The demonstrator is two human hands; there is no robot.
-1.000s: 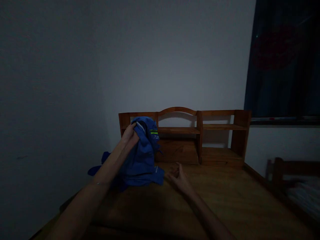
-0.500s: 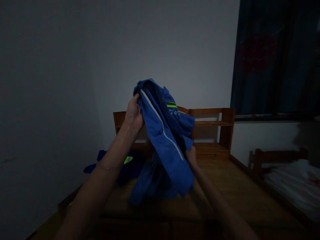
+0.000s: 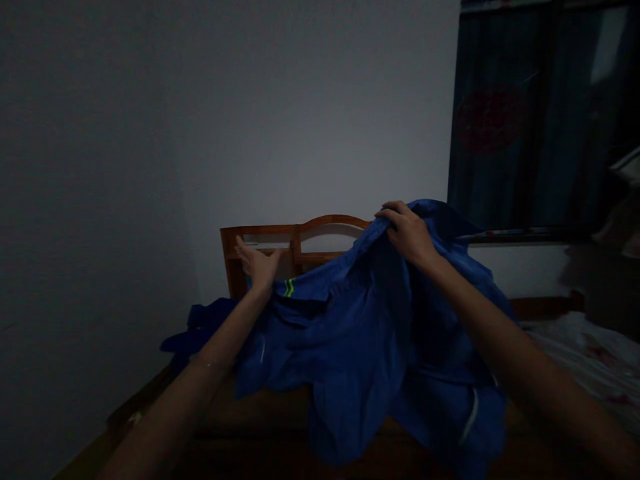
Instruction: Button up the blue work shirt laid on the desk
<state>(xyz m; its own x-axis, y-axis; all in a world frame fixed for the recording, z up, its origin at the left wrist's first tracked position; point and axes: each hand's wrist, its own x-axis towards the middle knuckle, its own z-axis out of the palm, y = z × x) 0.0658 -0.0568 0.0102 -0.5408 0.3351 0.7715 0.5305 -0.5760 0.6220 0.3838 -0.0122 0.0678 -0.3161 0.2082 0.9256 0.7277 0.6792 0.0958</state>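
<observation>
A blue jacket (image 3: 360,347) with a yellow-green stripe and light piping hangs spread out in front of me. My right hand (image 3: 407,233) is closed on its upper edge, near what looks like the collar. At the jacket's left end, my left hand (image 3: 260,267) has its fingers stretched out and the thumb apart. The wrist seems to lie against the cloth, but I cannot tell whether it bears any weight. Behind my left forearm lies a darker blue garment (image 3: 200,330), partly hidden.
A wooden headboard with shelves (image 3: 330,220) stands against the pale wall (image 3: 310,120). Below the jacket shows the wooden bed's edge (image 3: 250,413). On the right are a dark window (image 3: 500,167) and another bed with white bedding (image 3: 585,353). The room is dim.
The bunched jacket has been spread wide. My right hand has risen and moved to its upper edge, while my left hand has dropped slightly and let go, its fingers now extended.
</observation>
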